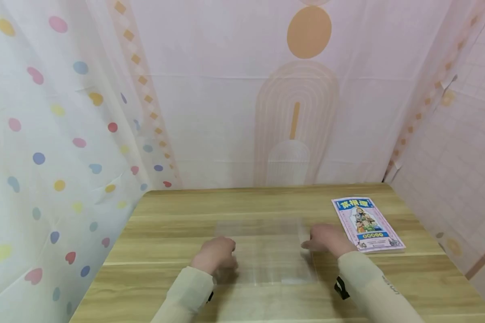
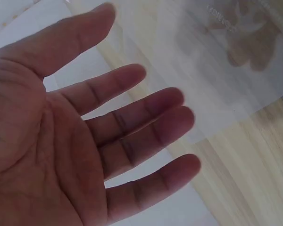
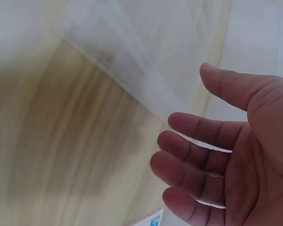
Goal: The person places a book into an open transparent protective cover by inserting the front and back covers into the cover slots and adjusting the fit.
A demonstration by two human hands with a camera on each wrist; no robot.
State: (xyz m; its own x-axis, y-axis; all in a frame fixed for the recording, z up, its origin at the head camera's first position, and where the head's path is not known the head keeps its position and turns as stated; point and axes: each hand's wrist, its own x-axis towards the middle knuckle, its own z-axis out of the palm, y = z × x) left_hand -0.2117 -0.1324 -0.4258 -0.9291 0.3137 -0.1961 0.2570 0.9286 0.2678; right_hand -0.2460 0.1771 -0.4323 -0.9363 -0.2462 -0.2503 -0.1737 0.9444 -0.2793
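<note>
Flat on the wooden table lies a clear plastic sheet (image 1: 266, 253), with faint creases or seams running across it. At its left edge is my left hand (image 1: 216, 255), fingers loosely spread and nothing held in the left wrist view. On the opposite side, my right hand (image 1: 329, 238) is by the sheet's right edge. The right wrist view shows that hand's fingers relaxed and apart from the thumb, near a corner of the plastic sheet (image 3: 132, 52); whether they touch it I cannot tell. Just beyond the right hand lies a pink-bordered booklet (image 1: 368, 224) with a blue title band and cartoon figures.
The wooden table (image 1: 157, 233) meets a pale patterned curtain (image 1: 218, 134) at its back edge. A curtain with coloured dots (image 1: 64, 134) hangs on the left, and another pale curtain (image 1: 452, 170) on the right.
</note>
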